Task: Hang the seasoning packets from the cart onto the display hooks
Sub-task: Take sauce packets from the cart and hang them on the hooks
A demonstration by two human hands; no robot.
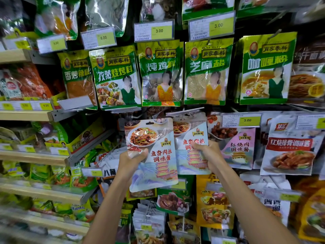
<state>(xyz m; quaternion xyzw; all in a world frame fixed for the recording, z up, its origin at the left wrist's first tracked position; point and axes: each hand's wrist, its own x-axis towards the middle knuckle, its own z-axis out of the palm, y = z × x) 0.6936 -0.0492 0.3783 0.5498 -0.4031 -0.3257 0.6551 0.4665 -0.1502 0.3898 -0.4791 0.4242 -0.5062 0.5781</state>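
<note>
My left hand [131,158] grips a pale seasoning packet [156,159] with a noodle-dish picture and red lettering by its left edge, held up in front of the display wall. A second, matching packet [190,155] is just to its right, and my right hand [206,152] holds it by its right edge with the thumb across its front. This second packet's top reaches a metal display hook [184,111] with a clear label strip; whether it hangs on the hook I cannot tell. The cart is out of view.
Green seasoning packets [161,73] hang in a row above, under yellow price tags [154,31]. Pale and red sauce packets [288,147] hang to the right, orange and brown ones [213,201] below. Wooden shelves [26,116] with bagged goods run along the left.
</note>
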